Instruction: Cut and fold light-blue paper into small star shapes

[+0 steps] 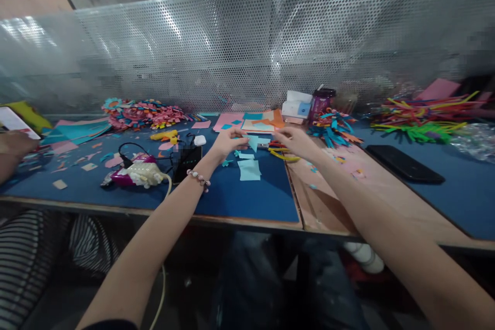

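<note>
My left hand [231,143], with a beaded bracelet [199,178] at the wrist, pinches a small light blue piece of paper [253,143] above the blue tabletop. To its right, my right hand [294,140] has thumb and fingers drawn together near the paper's right side. What those fingers hold, if anything, is too small to make out. Yellow-handled scissors [285,155] lie just under the right hand. A light blue paper square [249,170] rests on the table below the hands, with small blue scraps beside it.
Pink, blue and orange paper sheets [228,121] lie behind my hands. At left are a yellow glue gun [164,135], a power strip [139,171] and a paper-flower pile [143,113]. A phone [404,164] lies right; another person's hand [15,152] is far left.
</note>
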